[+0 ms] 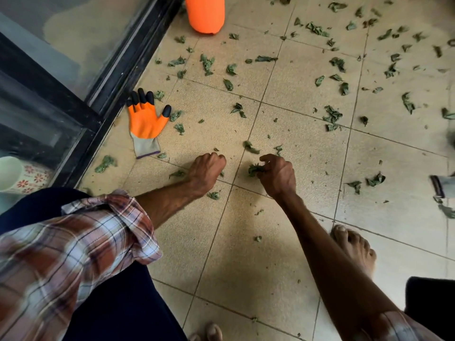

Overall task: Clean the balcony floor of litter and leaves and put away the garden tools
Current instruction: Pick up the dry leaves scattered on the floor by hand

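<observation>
Dry green leaves lie scattered over the beige tiled floor, densest toward the top right. My left hand rests low on the floor as a closed fist; whether it holds leaves is hidden. My right hand pinches a small clump of leaves between its fingertips just above the tile. An orange garden glove with black fingertips lies flat on the floor near the door frame, left of my left hand.
A black sliding door frame runs along the left. An orange container stands at the top. A second glove's cuff shows at the right edge. My bare feet and knees fill the lower frame.
</observation>
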